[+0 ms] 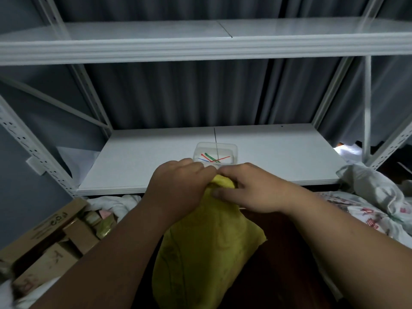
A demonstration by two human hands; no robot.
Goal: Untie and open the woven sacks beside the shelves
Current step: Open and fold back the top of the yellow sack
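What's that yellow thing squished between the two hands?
In the head view, the bunched neck of the yellow woven sack sits between the left hand and the right hand. Both hands grip it, right in front of the shelf.

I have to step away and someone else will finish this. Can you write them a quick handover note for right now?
Left hand and right hand both grip the bunched neck of the yellow woven sack, which stands in front of the lower shelf.
A clear tub of coloured ties sits on that shelf, just behind the hands.
A white printed sack lies to the right.
Done: nothing visibly open.
Left: free the yellow sack's neck, spread it open, then check the white one.
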